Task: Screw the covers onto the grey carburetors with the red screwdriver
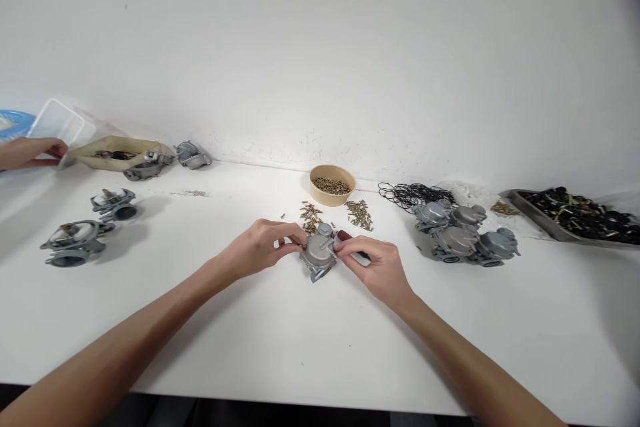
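I see my left hand (263, 245) and right hand (376, 265) gripping the grey cast-metal carburettor body (319, 255) on the white counter (280, 340) (loose brass screws (360, 213) nearby).

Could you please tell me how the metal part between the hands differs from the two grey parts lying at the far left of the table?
The metal part in the middle is gripped by the left hand and right hand; the two left parts lie untouched. The held one shows a closed, rounded cover; the left ones show open round bores. All are grey cast metal on the white table.

Plain white wall (320, 33) behind white table (280, 347).
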Tool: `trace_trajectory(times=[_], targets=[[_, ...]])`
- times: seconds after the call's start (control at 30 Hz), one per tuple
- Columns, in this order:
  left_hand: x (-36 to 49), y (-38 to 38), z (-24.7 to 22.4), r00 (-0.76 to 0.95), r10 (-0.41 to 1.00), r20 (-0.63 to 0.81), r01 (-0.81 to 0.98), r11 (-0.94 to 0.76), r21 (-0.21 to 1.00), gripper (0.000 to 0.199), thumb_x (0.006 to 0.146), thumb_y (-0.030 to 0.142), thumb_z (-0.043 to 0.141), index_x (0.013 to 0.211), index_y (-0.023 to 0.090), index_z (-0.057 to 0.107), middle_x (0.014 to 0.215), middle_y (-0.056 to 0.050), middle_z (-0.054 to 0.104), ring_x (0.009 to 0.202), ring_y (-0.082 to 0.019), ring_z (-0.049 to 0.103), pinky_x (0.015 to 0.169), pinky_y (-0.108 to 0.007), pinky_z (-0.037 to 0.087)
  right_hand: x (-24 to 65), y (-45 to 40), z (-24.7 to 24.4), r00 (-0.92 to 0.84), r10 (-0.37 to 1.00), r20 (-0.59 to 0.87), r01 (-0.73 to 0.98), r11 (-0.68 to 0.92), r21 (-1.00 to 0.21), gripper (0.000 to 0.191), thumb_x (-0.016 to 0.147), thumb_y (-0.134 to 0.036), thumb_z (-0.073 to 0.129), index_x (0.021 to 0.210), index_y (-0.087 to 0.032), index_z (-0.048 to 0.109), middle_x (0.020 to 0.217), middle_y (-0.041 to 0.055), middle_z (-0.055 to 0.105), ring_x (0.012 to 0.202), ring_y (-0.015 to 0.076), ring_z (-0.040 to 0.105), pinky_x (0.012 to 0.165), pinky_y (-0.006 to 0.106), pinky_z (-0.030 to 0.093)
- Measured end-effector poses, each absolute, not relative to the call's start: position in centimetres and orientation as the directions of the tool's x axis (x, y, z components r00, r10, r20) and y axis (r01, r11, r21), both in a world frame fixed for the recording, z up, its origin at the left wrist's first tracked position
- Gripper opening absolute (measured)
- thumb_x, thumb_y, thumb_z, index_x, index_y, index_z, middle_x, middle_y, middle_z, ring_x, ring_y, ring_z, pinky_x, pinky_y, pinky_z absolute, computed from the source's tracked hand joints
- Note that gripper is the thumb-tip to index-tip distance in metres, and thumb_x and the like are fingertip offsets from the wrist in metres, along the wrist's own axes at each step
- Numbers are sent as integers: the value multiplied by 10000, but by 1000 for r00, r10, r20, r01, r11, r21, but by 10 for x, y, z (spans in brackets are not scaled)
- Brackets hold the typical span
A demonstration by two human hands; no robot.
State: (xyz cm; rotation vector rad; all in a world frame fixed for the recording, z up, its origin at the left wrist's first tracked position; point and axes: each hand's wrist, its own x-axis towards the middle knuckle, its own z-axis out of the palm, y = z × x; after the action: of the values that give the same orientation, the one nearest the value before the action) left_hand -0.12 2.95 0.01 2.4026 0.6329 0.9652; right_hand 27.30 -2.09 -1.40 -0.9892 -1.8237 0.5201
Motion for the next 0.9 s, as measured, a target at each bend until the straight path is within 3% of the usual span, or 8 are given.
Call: trace_trajectory(times=[0.13, 0.3, 0.43, 0.5, 0.6, 0.73, 0.9], targets=[[-1, 31, 2, 647, 607, 461, 264, -746, 611, 85, 970, 168, 678, 1013, 210, 739, 920, 21, 797, 726, -106, 694, 697, -226, 546, 274, -22, -12, -213, 846, 489, 403, 532, -744, 91, 892, -196, 735, 832, -246, 780, 873, 3, 810, 842, 184, 780, 928, 349, 631], [-2, 32, 5, 641, 665, 383, 301, -678, 671, 78, 958, 219, 705, 960, 231, 782, 905, 29, 818, 754, -129, 729, 678, -239, 540, 277, -20, -7, -146, 899, 413, 410, 435, -801, 83, 895, -299, 738, 899, -230, 782, 905, 37, 806, 844, 207, 767, 761, 321, 635], [-3, 31, 10, 650, 689, 322, 293, -618, 730, 100, 937, 307, 729, 994, 230, 757, 1007, -12, 800, 881, -170, 729, 726, -268, 566, 288, -8, -11, -115, 896, 429, 649, 395, -651, 148, 933, -299, 664, 1013, -237, 772, 1045, 61, 791, 929, 228, 743, 806, 362, 612], [0, 27, 13, 639, 697, 326, 292, -611, 735, 303, 877, 381, 792, 1123, 232, 697, 1161, -49, 756, 1018, -208, 711, 793, -300, 586, 294, -1, -15, -159, 918, 363, 777, 343, -528, 253, 923, -298, 667, 1159, -249, 744, 1159, 76, 768, 1035, 259, 723, 882, 407, 594], [11, 15, 12, 586, 740, 331, 352, -600, 718, 598, 854, 461, 802, 1362, 273, 550, 1398, -88, 632, 1203, -261, 649, 931, -386, 584, 298, 5, -21, -204, 938, 281, 840, 315, -442, 327, 887, -245, 684, 1210, -268, 731, 1113, 62, 778, 1010, 266, 723, 878, 413, 585], [32, -2, 1, 567, 761, 316, 425, -598, 679, 657, 886, 482, 764, 1460, 318, 488, 1483, -87, 569, 1293, -304, 596, 1068, -482, 528, 300, 6, -17, -230, 924, 305, 827, 351, -439, 293, 904, -192, 632, 1162, -265, 752, 1064, 48, 789, 943, 244, 735, 846, 391, 592], [34, 4, -10, 648, 690, 322, 330, -635, 699, 554, 954, 343, 711, 1476, 339, 526, 1392, -55, 649, 1240, -260, 636, 1055, -416, 542, 304, 6, 34, -134, 885, 445, 749, 385, -539, 363, 932, -279, 662, 1291, -263, 711, 1123, 74, 779, 905, 232, 738, 804, 399, 632]])
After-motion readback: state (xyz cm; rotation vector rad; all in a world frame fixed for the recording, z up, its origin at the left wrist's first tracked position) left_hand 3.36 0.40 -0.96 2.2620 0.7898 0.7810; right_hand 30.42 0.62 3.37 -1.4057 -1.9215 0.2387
